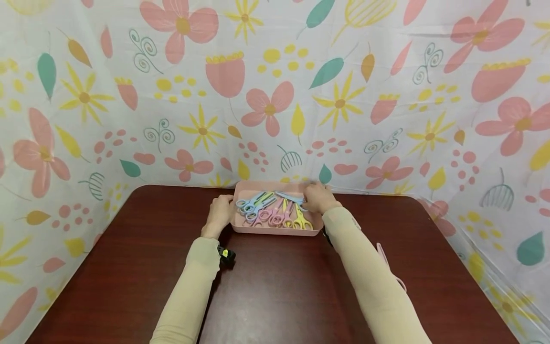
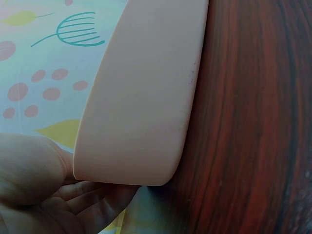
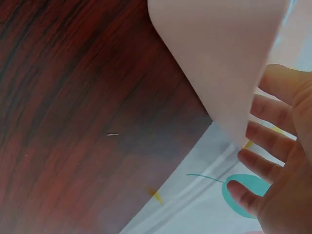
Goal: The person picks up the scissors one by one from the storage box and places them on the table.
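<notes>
A shallow pink tray (image 1: 275, 231) sits at the back of the table with several scissors (image 1: 257, 208) in it, some blue, some pink, some yellow. At its left end, my left hand (image 1: 219, 212) grips the wall; the left wrist view shows the thumb going behind the rim and the fingers along the outside. My right hand (image 1: 319, 197) holds the back right corner, next to blue scissors (image 1: 289, 196). In the right wrist view, its thumb (image 3: 282, 82) passes behind the rim, the other fingers stay spread, and some contact is hidden.
The dark wooden table (image 1: 275, 291) meets a patterned cloth (image 1: 270, 143) behind the tray. A pink object (image 1: 382, 253), partly hidden by the right sleeve, lies on the table at the right. A tiny pale scrap (image 3: 112, 134) lies near the tray.
</notes>
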